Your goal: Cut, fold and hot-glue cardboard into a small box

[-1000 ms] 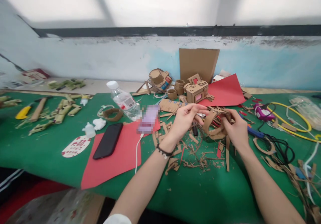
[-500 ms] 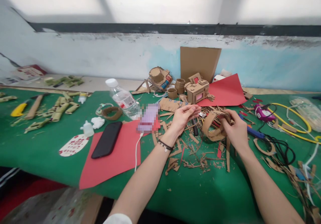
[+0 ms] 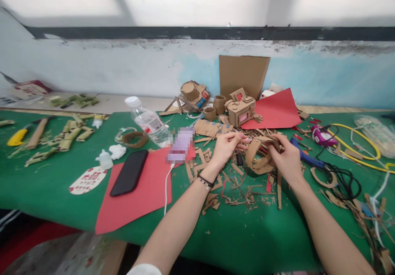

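Observation:
My right hand (image 3: 286,156) grips a cardboard ring (image 3: 258,165) by its right side, holding it above a heap of cardboard scraps (image 3: 247,195). To the left of the ring is my left hand (image 3: 228,146), with thumb and forefinger pinched together and the other fingers reaching toward the ring. Whatever may be in that pinch is too small to make out. A dark-handled tool (image 3: 239,159) lies partly hidden between the hands. Just right of my right hand lies a blue glue gun (image 3: 307,155) with a black cord.
Behind the hands stand cardboard cameras (image 3: 242,111) and red paper (image 3: 274,112). Leftward are a water bottle (image 3: 148,121), a charging phone (image 3: 182,143), a black phone (image 3: 129,172) and a yellow-handled cutter (image 3: 17,137). A purple device (image 3: 324,136) and yellow cable (image 3: 372,141) lie right.
The fingers of my left hand have gone from nearly straight and together to a pinch with the others spread lower. My right hand keeps hold of the ring. The view has shifted slightly.

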`<state>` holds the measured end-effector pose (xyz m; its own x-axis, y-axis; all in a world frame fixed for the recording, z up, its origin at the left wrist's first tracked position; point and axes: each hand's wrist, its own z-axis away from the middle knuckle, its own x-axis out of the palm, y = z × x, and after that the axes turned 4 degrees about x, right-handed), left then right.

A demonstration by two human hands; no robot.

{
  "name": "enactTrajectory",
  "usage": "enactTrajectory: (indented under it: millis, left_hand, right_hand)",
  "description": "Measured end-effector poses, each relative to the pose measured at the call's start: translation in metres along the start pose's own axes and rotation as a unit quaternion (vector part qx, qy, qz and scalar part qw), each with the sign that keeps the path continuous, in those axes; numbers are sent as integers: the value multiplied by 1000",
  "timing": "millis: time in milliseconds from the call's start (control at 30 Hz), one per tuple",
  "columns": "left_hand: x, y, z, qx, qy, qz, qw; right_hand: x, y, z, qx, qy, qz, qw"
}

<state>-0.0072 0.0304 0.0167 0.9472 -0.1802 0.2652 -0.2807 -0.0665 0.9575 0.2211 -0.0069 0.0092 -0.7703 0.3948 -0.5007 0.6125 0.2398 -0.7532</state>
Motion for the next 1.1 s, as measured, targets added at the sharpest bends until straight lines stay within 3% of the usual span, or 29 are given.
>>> enactTrajectory:
  millis: [367,633,733,933,1100]
  left_hand:
    - [1,-4,1,9,2,15,1000]
    - [2,-5,2,7,23,-64,998]
    - [7,2,8,5,-22,-43,999]
    - [22,1,22,82,-150,-65,983]
    - [26,-10,24,120,-92,-125,981]
  right_hand:
    - [1,-3,0,-3,-9,8,1000]
    - [0,-3,2,-9,-16,16,1000]
    - [1,-2,3,-42,-19,39,998]
    - [2,-1,7,-105,-19,122,987]
    - [4,-6,9,-150,0,123,981]
